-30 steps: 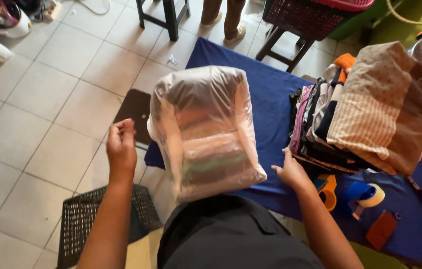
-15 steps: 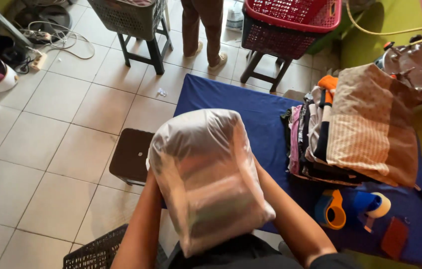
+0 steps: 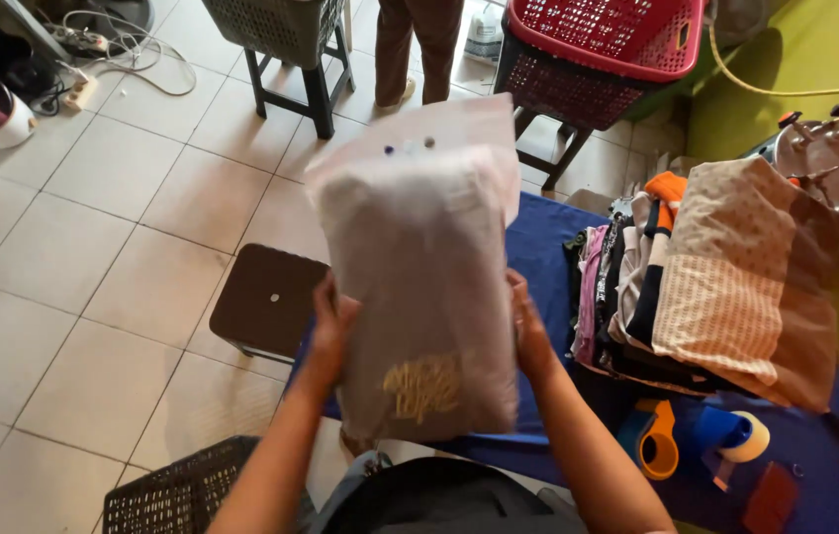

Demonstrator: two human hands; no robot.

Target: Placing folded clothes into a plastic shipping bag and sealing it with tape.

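Note:
I hold a clear plastic bag (image 3: pixel 419 277) stuffed with folded clothes upright in front of me, above the blue-covered table (image 3: pixel 543 247). My left hand (image 3: pixel 332 326) grips its left side and my right hand (image 3: pixel 528 331) grips its right side. The bag has a flat top flap with small holes and a yellow print low on its front. It hides much of the table's near left part.
A stack of folded clothes (image 3: pixel 726 277) lies on the table's right side. A tape dispenser (image 3: pixel 701 440) sits near the front. A dark stool (image 3: pixel 266 302) and a black crate (image 3: pixel 182 489) stand on the tiled floor at left. Baskets on stools and a person's legs (image 3: pixel 419 49) are behind.
The bag lay on the table with my hands beside it. Both hands took its sides and raised it upright, closer to the camera.

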